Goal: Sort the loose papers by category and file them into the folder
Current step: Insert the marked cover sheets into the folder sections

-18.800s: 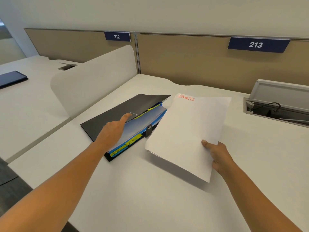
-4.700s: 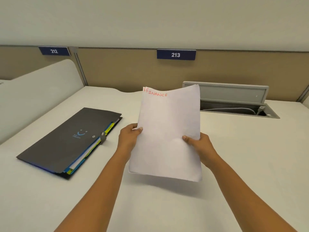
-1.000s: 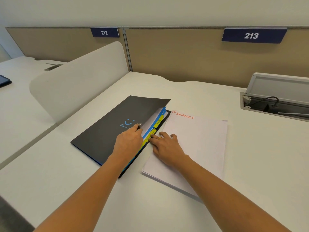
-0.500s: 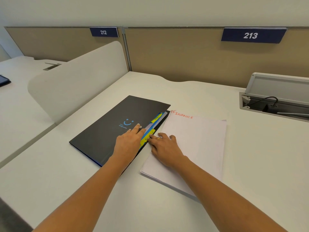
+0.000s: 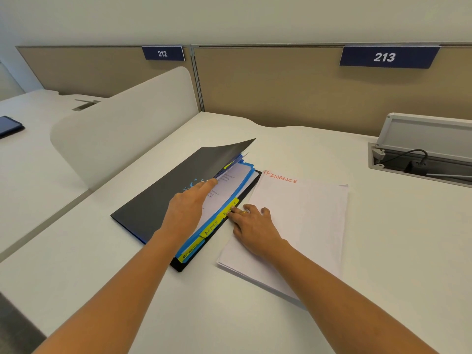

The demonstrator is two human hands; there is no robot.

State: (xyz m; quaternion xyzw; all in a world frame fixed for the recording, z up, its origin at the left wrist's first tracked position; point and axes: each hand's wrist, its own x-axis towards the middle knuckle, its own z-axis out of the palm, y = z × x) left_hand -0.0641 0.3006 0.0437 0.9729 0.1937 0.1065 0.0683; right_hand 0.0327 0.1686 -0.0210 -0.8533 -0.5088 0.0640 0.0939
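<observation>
A black folder [image 5: 163, 198] lies on the white desk [image 5: 383, 251], its cover raised along the right edge. Inside show blue dividers with yellow tabs [image 5: 209, 229] and a printed sheet. My left hand [image 5: 189, 208] lies across the opening, its fingers under the lifted cover and upper dividers. To the right of the folder lies a stack of white papers [image 5: 306, 221] marked FINANCE in red. My right hand [image 5: 252, 226] rests flat on that stack, its fingertips touching a yellow tab at the folder's edge.
A low white divider [image 5: 122, 123] stands to the left of the folder. An open cable box [image 5: 421, 154] with a black cord sits at the back right. A dark device [image 5: 10, 126] lies on the neighbouring desk at far left. Tan partitions carry signs 212 and 213.
My left hand has lifted the folder's cover and upper dividers higher, exposing a printed sheet and more yellow tabs. My right hand stays on the FINANCE stack by the tabs.
</observation>
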